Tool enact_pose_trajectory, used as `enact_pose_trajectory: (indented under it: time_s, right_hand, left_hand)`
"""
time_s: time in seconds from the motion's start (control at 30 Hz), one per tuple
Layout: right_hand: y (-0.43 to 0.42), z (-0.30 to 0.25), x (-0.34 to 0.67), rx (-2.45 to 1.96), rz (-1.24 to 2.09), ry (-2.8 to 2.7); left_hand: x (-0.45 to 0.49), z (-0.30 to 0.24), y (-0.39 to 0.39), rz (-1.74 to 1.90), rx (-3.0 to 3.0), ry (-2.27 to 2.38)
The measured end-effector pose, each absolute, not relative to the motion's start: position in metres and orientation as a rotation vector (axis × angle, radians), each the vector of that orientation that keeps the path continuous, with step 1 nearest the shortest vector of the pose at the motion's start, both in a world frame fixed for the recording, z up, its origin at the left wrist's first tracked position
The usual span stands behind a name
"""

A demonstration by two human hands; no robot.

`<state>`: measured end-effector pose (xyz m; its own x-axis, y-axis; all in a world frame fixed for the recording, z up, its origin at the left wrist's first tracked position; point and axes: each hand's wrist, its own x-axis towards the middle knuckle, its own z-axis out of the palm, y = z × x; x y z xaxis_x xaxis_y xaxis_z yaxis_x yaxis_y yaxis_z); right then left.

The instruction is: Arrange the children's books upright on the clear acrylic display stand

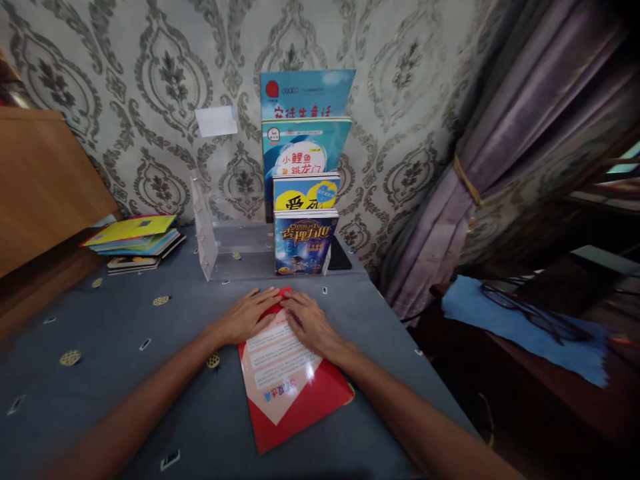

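Observation:
A red book [325,400] with a pale pink panel of small print lies flat on the table, its far end turned slightly left. My left hand [247,317] rests on its far left corner, palm down with the fingers stretched out. Across the far right part lies my right hand [310,323], also flat, its fingertips close to the left ones. Just beyond the hands, a clear acrylic rack [206,233] holds books in stepped rows on its right side. A dark blue book [305,247] is in front, with a yellow-and-white book [306,193] and teal books [307,143] behind.
A stack of thin books [135,233] lies at the table's far left, by a wooden panel [35,187]. A dark flat object [340,255] sits behind the rack's right side. To the right are a tied purple curtain [480,153] and glasses [535,313] on a blue cloth [465,303].

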<state>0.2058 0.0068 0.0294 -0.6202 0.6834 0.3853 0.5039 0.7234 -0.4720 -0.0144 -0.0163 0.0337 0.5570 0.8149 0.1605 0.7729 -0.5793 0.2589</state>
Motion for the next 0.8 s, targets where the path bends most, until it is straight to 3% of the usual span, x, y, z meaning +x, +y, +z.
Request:
enact_pose_trajectory:
  time_s: [0.37, 0.8]
  right_hand:
    - [0.023, 0.024, 0.218, -1.023, 0.347, -2.358]
    - [0.020, 0.030, 0.219, -1.063, 0.290, -2.405]
  left_hand:
    - [0.003, 0.017, 0.017, 0.611, 2.625, 1.262]
    - [0.009, 0.034, -0.001, 0.624, 2.844, 1.609]
